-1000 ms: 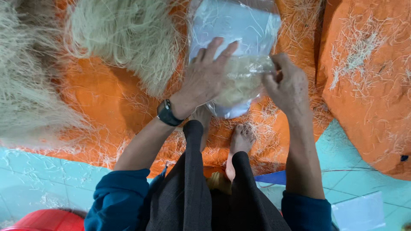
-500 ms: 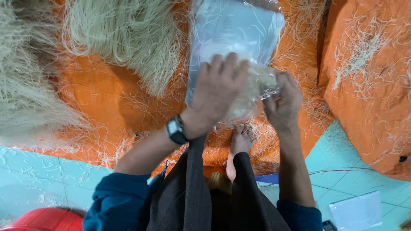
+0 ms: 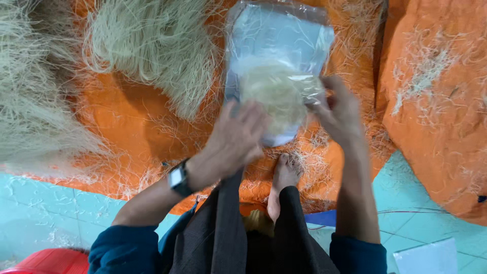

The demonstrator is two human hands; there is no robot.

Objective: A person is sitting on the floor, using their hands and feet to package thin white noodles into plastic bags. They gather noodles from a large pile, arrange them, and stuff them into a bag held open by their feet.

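Both hands are on a clear plastic bag (image 3: 284, 45) with a pale noodle bundle (image 3: 271, 94) inside. The right hand (image 3: 341, 112) is pinched shut on the bag's side edge; the left hand (image 3: 234, 142) has fingers spread, pressing the bundle from below — blurred, so I cannot tell if it grips. Beyond the left hand lie heaps of loose noodles (image 3: 152, 45) on an orange sheet (image 3: 132, 127). A wristwatch (image 3: 178, 178) sits on the left wrist — a bare foot (image 3: 284, 175) just under the hands.

Two hands, left (image 3: 236, 144) and right (image 3: 341, 114), one clear bag (image 3: 284, 45), two noodle heaps at ten (image 3: 30, 101) and eleven o'clock (image 3: 152, 45).
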